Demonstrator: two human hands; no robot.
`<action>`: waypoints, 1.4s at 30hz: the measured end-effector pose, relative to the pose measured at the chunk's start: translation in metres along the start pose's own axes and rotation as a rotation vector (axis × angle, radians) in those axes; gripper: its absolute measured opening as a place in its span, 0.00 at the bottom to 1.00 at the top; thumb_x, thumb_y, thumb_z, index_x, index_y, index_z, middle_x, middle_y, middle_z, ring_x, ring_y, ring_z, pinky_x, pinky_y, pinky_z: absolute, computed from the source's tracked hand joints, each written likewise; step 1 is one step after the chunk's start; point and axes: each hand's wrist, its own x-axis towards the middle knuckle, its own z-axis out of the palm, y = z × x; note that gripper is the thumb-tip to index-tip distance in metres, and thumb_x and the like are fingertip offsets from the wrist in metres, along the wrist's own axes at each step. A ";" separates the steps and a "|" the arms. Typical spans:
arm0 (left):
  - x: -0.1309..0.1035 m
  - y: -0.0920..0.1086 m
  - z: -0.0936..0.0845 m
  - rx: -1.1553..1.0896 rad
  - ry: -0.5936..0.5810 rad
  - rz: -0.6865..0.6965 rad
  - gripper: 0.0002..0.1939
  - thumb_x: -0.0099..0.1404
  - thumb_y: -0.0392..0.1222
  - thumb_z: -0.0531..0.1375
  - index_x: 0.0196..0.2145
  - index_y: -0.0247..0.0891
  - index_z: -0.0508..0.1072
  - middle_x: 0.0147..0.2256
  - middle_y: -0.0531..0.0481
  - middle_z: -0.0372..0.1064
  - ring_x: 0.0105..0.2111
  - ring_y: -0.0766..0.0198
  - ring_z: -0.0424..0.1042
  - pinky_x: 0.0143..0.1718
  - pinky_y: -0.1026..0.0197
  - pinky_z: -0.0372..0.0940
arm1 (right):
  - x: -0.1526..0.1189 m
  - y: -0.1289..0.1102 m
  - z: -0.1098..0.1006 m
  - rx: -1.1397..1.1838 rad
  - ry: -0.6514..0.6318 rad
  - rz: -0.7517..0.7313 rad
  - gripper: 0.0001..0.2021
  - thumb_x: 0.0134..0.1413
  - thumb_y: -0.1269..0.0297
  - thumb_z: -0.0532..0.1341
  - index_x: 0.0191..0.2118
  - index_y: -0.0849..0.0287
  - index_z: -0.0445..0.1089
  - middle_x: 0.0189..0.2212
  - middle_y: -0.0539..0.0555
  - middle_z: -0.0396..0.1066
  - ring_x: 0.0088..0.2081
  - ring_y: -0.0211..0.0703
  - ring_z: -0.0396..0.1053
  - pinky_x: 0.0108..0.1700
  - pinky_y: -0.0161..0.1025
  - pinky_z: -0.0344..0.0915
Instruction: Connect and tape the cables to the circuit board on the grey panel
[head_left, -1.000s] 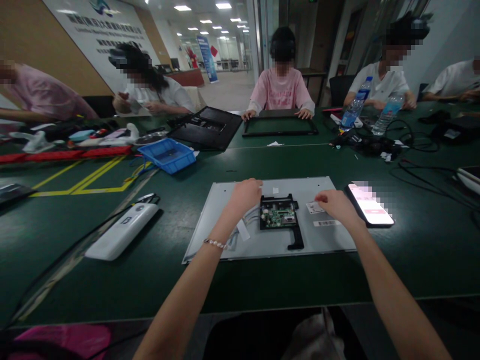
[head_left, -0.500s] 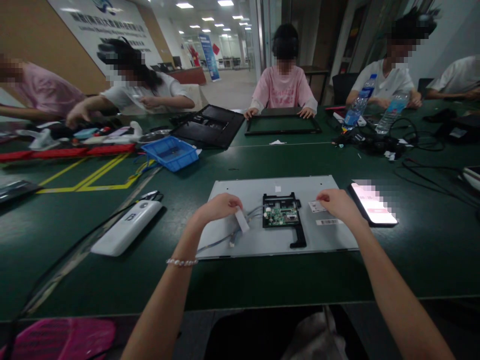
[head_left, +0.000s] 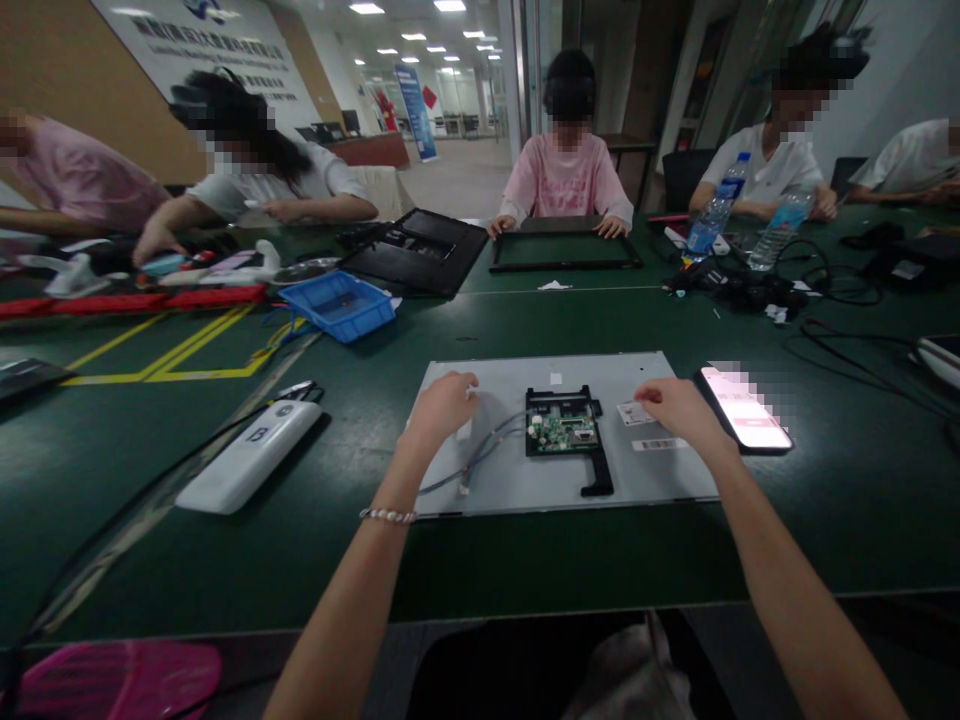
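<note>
A grey metal panel lies flat on the green table, with a green circuit board in a black bracket at its middle. Grey cables run left from the board across the panel. Over the panel's left part is my left hand, fingers bent together; a pale piece shows beside it, and its fingertips' contents are unclear. My right hand pinches the edge of a white label on the right part, above a barcode sticker.
A lit phone lies right of the panel, a white power bank with a cable left. Farther back are a blue tray, a black frame, bottles and several people.
My left hand has turned and shifted slightly; the white strip that hung from its fingers over the cables no longer shows there. My right hand has barely moved.
</note>
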 end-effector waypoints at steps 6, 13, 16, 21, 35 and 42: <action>-0.003 0.033 -0.005 -0.082 0.091 0.154 0.16 0.63 0.39 0.51 0.47 0.37 0.69 0.47 0.43 0.67 0.47 0.56 0.66 0.50 0.56 0.59 | -0.003 -0.008 0.000 0.019 0.037 -0.070 0.14 0.50 0.70 0.55 0.40 0.56 0.74 0.37 0.54 0.74 0.38 0.42 0.71 0.42 0.38 0.64; -0.006 0.080 0.013 -0.167 0.095 0.298 0.20 0.65 0.41 0.51 0.54 0.35 0.61 0.51 0.41 0.63 0.51 0.54 0.63 0.52 0.54 0.59 | -0.001 -0.014 0.005 -0.003 0.095 -0.185 0.12 0.49 0.72 0.55 0.38 0.60 0.74 0.37 0.56 0.72 0.36 0.41 0.69 0.43 0.39 0.62; -0.013 0.089 0.026 -0.200 0.123 0.301 0.27 0.66 0.46 0.50 0.60 0.34 0.50 0.56 0.38 0.57 0.54 0.53 0.60 0.53 0.52 0.58 | -0.002 -0.015 0.004 -0.004 0.126 -0.217 0.12 0.50 0.71 0.54 0.37 0.60 0.73 0.38 0.57 0.71 0.35 0.41 0.69 0.43 0.39 0.62; -0.020 0.088 0.037 -0.257 0.132 0.289 0.28 0.67 0.47 0.48 0.61 0.35 0.47 0.58 0.38 0.53 0.55 0.53 0.59 0.54 0.53 0.57 | -0.004 -0.015 0.002 -0.002 0.096 -0.257 0.13 0.50 0.69 0.55 0.40 0.60 0.73 0.40 0.57 0.70 0.39 0.44 0.68 0.42 0.39 0.62; -0.021 0.091 0.052 -0.275 0.197 0.224 0.26 0.68 0.46 0.47 0.59 0.34 0.50 0.54 0.39 0.57 0.53 0.54 0.61 0.53 0.54 0.58 | -0.002 -0.008 0.005 -0.010 0.092 -0.210 0.11 0.50 0.72 0.54 0.37 0.58 0.73 0.36 0.55 0.72 0.37 0.41 0.69 0.42 0.38 0.63; -0.022 0.092 0.053 -0.298 0.234 0.206 0.26 0.67 0.45 0.49 0.60 0.33 0.49 0.55 0.38 0.55 0.52 0.53 0.62 0.53 0.54 0.58 | 0.001 -0.003 0.009 -0.080 0.146 -0.211 0.14 0.54 0.69 0.53 0.42 0.59 0.72 0.41 0.58 0.72 0.41 0.44 0.70 0.46 0.42 0.63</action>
